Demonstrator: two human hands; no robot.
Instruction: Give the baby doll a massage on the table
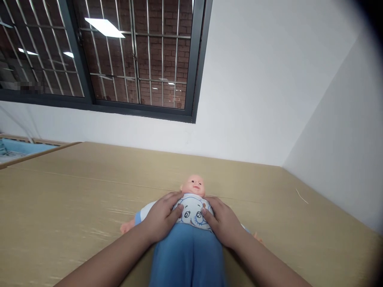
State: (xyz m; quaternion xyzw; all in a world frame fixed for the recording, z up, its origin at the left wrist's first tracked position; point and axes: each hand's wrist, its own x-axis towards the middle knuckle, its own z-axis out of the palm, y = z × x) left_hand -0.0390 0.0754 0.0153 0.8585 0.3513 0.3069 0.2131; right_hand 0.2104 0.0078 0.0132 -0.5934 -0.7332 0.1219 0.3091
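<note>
A baby doll lies on its back with its head pointing away from me. It wears a white shirt with a cartoon animal face and blue pants. My left hand wraps the doll's chest at one side, thumb on the shirt front, fingers near the shoulder. Mirroring it, my right hand holds the other side, its thumb also on the chest. The doll's arms stretch outward beneath my wrists, and one small doll hand shows at the left. My fingertips are partly hidden behind the torso.
The doll rests on a wide tan covered surface that meets a white wall. A barred window is above. At the far left sits a wood-framed bed or bin with light-blue lining. A thin strand lies at the right.
</note>
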